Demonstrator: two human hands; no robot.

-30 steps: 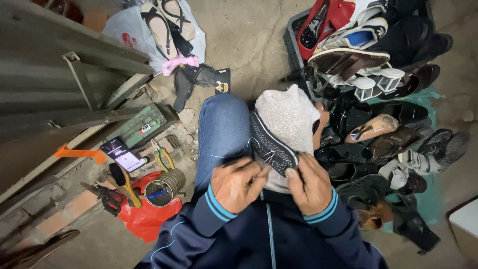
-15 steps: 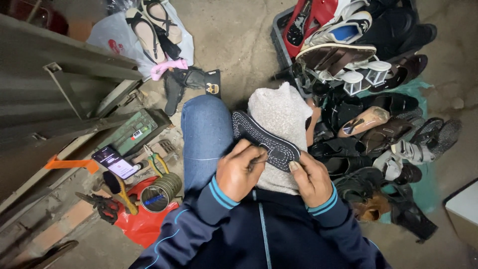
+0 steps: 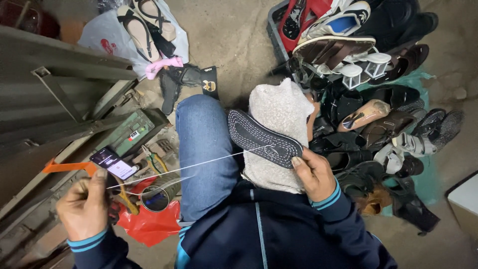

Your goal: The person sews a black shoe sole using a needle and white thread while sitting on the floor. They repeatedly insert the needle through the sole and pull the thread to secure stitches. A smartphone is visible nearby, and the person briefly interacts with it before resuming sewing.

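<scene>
our left hand [image 3: 83, 205] was flung out wide to the left, arm stretched, fingers pinched tight on a white thread [image 3: 199, 163] pulled taut. thread ran up to the dark stitched sole [image 3: 264, 137], lying across a grey cloth [image 3: 279, 119] on our lap. right hand [image 3: 313, 173] sat bent at the sole's near end, fingers gripping its edge, w/ the shoe pile [image 3: 378, 114] just beside.
</scene>
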